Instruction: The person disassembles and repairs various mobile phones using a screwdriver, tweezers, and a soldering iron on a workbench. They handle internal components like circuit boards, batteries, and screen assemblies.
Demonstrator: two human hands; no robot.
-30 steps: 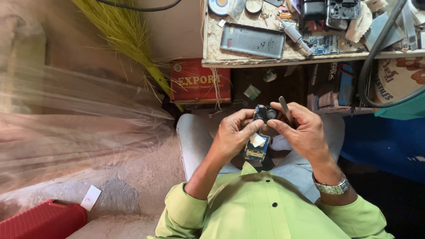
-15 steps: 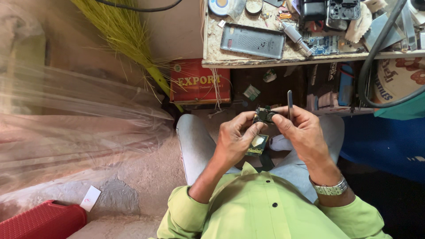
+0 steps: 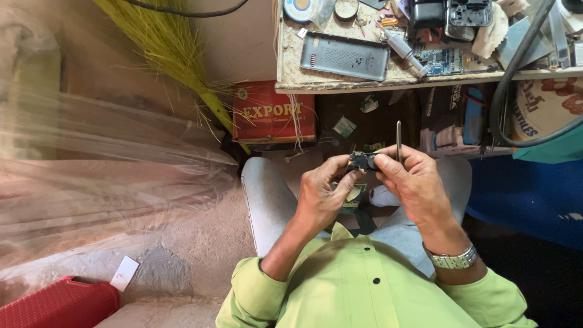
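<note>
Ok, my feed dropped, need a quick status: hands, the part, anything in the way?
Left hand and right hand both pinch small dark part over lap. Right also grips thin metal tool, upright. Nothing between hands and part.

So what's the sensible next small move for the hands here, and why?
Probably tip the thin tool down to the small dark part: the right hand holds it upright, tip away, while both the left hand and right pinch the part.
</note>
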